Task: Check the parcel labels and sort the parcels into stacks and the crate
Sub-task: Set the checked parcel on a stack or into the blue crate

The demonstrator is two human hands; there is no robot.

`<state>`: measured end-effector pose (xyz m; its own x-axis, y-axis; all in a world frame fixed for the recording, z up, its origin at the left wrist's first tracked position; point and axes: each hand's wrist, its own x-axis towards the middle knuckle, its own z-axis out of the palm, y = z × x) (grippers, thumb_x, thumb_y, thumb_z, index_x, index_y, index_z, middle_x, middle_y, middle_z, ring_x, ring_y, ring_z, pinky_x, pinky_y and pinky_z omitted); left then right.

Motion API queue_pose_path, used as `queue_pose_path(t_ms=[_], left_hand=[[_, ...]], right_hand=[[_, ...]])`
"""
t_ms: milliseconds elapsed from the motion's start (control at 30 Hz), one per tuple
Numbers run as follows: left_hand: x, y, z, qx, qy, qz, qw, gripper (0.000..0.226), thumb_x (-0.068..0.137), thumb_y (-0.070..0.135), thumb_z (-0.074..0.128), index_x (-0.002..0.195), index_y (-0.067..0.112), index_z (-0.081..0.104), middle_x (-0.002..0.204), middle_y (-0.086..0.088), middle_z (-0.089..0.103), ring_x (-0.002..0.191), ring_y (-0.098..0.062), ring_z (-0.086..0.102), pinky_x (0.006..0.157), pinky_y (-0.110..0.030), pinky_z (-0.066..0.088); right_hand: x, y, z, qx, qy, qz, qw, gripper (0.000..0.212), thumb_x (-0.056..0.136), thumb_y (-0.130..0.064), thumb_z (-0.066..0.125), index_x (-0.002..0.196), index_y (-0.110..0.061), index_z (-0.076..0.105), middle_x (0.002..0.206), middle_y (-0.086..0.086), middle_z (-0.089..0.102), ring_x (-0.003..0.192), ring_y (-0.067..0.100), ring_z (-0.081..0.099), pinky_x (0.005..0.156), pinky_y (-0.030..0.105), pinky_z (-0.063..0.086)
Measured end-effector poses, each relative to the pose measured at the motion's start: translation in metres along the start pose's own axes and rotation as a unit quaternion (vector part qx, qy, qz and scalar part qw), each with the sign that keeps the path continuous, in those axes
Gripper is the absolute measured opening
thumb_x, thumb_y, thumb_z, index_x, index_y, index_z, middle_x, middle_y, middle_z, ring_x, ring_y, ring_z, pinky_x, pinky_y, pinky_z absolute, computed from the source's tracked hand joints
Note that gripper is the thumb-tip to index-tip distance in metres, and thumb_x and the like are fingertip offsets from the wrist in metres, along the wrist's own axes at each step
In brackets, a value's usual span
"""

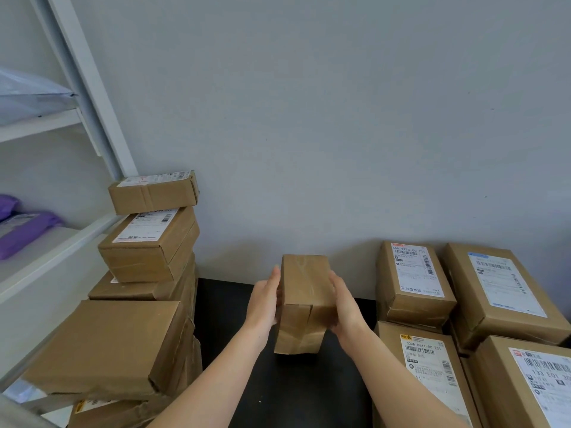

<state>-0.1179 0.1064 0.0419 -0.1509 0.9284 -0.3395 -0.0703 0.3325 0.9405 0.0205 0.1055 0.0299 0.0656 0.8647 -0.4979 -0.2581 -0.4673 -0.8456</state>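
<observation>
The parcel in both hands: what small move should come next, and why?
Probably turn the parcel over between the left hand and the right hand to find its label. The faces toward the camera show only brown cardboard and tape, whereas the parcels on the right lie with their labels up.

White shelving (pixel 106 118) stands left of a grey wall (pixel 340 118) behind the black table (pixel 293 390).
</observation>
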Motion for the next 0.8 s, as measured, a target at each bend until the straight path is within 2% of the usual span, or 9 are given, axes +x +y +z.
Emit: queue_pose_path(t_ms=[133,200,300,433,567,667,800], left_hand=[[0.006,-0.009,-0.001,0.077,-0.014,-0.019,0.997,0.053,0.082,0.06,0.058,0.118,0.024,0.047,0.116,0.0,0.056,0.103,-0.018,0.056,0.09,-0.041,0.051],[0.008,-0.012,-0.001,0.113,-0.015,-0.022,0.993,0.054,0.078,0.057,0.065,0.116,0.025,0.042,0.116,0.0,0.054,0.106,-0.02,0.056,0.093,-0.044,0.051],[0.011,-0.013,-0.003,0.159,-0.012,-0.025,0.987,0.053,0.078,0.052,0.068,0.115,0.026,0.039,0.117,-0.001,0.053,0.106,-0.021,0.057,0.092,-0.044,0.051],[0.017,-0.011,-0.006,0.136,-0.015,-0.047,0.99,0.049,0.082,0.043,0.069,0.116,0.023,0.039,0.111,-0.001,0.054,0.101,-0.02,0.056,0.09,-0.043,0.051],[0.022,-0.007,-0.007,0.111,-0.023,-0.071,0.991,0.051,0.081,0.036,0.071,0.117,0.02,0.04,0.103,0.0,0.054,0.094,-0.019,0.055,0.082,-0.042,0.051],[0.026,-0.004,-0.007,0.109,-0.025,-0.086,0.99,0.051,0.08,0.033,0.073,0.116,0.02,0.038,0.101,0.0,0.052,0.091,-0.019,0.054,0.076,-0.04,0.049],[0.026,-0.003,-0.011,0.104,-0.036,-0.099,0.989,0.055,0.08,0.032,0.073,0.119,0.019,0.037,0.103,-0.001,0.051,0.09,-0.019,0.054,0.072,-0.039,0.049]], right_hand=[[-0.003,0.004,0.0,-0.08,0.006,-0.012,0.997,0.055,0.089,-0.046,0.058,0.133,-0.02,0.039,0.117,0.001,0.05,0.107,0.021,0.05,0.098,0.041,0.043],[-0.002,0.007,0.0,-0.098,0.002,-0.013,0.995,0.052,0.088,-0.039,0.061,0.131,-0.019,0.041,0.113,0.002,0.053,0.102,0.019,0.053,0.092,0.038,0.047],[-0.001,0.007,0.002,-0.121,-0.009,-0.004,0.993,0.052,0.087,-0.036,0.063,0.131,-0.018,0.043,0.114,0.004,0.056,0.102,0.02,0.056,0.092,0.04,0.05],[0.001,0.002,0.006,-0.14,-0.013,0.009,0.99,0.047,0.087,-0.035,0.063,0.126,-0.018,0.044,0.11,0.003,0.056,0.099,0.021,0.057,0.089,0.039,0.051],[0.005,-0.002,0.008,-0.135,-0.011,0.033,0.99,0.041,0.086,-0.032,0.064,0.12,-0.02,0.045,0.105,0.003,0.057,0.094,0.021,0.057,0.08,0.037,0.052],[0.01,-0.006,0.009,-0.139,-0.006,0.053,0.989,0.041,0.084,-0.03,0.064,0.12,-0.021,0.046,0.108,0.005,0.057,0.098,0.024,0.057,0.089,0.043,0.052],[0.011,-0.005,0.01,-0.138,-0.005,0.062,0.988,0.038,0.083,-0.028,0.064,0.116,-0.021,0.046,0.106,0.005,0.056,0.099,0.025,0.056,0.092,0.044,0.05]])
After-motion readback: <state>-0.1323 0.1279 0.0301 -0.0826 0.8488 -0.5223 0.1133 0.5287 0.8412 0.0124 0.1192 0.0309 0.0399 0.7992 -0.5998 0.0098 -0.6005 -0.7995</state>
